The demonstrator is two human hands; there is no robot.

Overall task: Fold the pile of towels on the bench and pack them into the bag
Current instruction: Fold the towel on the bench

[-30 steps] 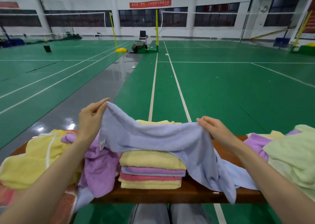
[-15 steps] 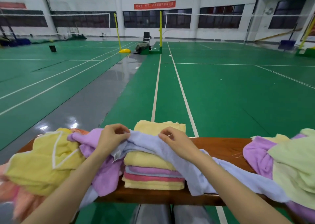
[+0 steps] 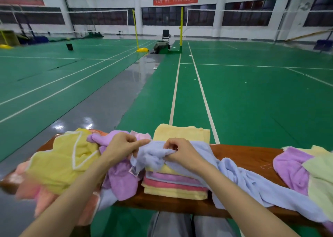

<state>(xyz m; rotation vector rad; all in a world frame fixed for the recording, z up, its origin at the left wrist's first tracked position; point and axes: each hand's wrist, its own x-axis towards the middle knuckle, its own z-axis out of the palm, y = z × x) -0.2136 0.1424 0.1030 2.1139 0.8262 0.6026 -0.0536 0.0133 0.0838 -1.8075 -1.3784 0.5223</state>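
Left hand: my left hand [image 3: 120, 146] pinches a corner of the blue towel [image 3: 252, 181], over the folded stack [image 3: 176, 186].
Right hand: my right hand [image 3: 182, 154] swings in from wide, clamped on the same edge.
Meaning: towel bunches, trailing right along the bench [image 3: 243, 155]; fold barely begun, I reckon.

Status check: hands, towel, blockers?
Left hand and right hand both pinch the blue towel over the folded stack. Unfolded, trailing right along bench. No bag in view.
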